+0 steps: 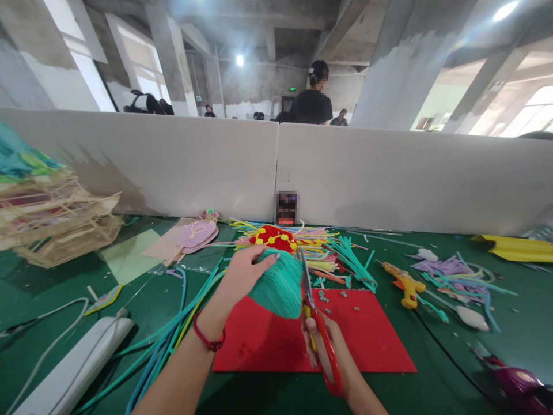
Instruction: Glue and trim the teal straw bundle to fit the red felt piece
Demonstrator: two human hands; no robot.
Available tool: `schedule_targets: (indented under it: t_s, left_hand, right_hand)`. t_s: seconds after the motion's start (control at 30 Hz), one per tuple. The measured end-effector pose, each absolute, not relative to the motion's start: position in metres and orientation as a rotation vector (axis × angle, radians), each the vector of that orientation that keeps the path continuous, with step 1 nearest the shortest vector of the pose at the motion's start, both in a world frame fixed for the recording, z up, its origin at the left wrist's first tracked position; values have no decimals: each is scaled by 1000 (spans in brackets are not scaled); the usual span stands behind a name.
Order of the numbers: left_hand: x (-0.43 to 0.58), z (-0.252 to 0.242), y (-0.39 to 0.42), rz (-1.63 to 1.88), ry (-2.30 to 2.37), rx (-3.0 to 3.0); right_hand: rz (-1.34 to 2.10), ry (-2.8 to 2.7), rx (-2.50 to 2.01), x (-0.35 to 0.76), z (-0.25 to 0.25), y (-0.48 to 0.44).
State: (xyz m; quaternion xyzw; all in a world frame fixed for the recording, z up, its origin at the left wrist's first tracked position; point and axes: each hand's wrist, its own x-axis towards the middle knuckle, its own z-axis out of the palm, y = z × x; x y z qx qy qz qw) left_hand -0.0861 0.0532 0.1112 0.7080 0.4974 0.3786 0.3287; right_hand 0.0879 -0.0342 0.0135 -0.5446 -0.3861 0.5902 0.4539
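Note:
My left hand [247, 275] grips a teal ribbed piece [279, 285], fingers over its top left side and a red bracelet on the wrist. In my right hand [326, 340] are red-handled scissors [329, 363], blades pointing up along the right edge of the teal piece. Both are above a red sheet [367, 340] on the green table. Small teal offcuts [324, 295] lie on the sheet's upper part. Just beyond the teal piece is a red piece with yellow trim [274, 237].
Colourful pipe cleaners [354, 262] lie behind the sheet. A yellow glue gun [404, 283] and purple tool [518, 380] are at right. A white power strip [78, 369] and wooden stick structure [64, 225] stand left. People are beyond the white partition [389, 173].

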Motion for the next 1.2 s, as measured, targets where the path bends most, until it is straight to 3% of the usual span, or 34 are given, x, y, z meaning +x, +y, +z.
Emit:
schedule_targets:
  t_s: [0.5,1.2]
  left_hand:
    - [-86,114,53,990,1319,1890]
    - [-82,110,52,973,1254,1879]
  right_hand:
    - [1380,-1161,-1169,89,-1,-33]
    - [1372,-1151,-1267,87,10,-35]
